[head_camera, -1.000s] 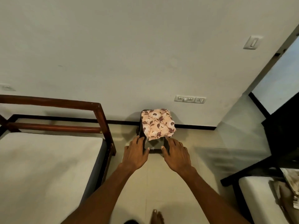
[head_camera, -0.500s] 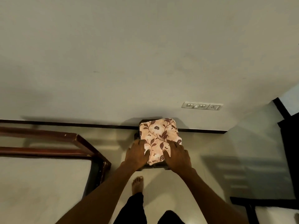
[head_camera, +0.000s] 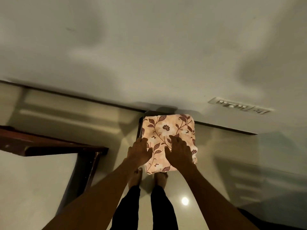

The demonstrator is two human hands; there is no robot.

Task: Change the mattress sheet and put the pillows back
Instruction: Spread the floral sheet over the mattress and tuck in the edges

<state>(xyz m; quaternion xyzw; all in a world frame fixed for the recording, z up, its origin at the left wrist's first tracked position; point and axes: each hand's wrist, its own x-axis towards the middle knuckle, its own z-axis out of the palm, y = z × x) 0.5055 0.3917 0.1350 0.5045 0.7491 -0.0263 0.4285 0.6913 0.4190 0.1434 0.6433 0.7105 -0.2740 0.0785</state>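
Note:
A folded floral sheet (head_camera: 167, 130), peach with dark red leaves, lies on a small dark stool (head_camera: 140, 121) against the wall. My left hand (head_camera: 139, 151) grips the sheet's left edge, thumb on top and fingers curled down its side. On top of the sheet's right half sits my right hand (head_camera: 178, 150), its bent fingers digging into the fabric. The sheet's near edge hangs over my toes. The bare white mattress (head_camera: 33, 183) lies at lower left inside a dark wooden bed frame (head_camera: 63, 147). No pillows are in view.
My bare feet (head_camera: 135, 177) stand on the glossy tiled floor right in front of the stool. A switch and socket plate (head_camera: 239, 106) is on the wall at right. The bed frame's corner post stands close to my left arm.
I have stepped closer and the view has tilted down. My hands moved from the stool's front onto the sheet. The left hand now holds the sheet's left edge and the right lies further up on top.

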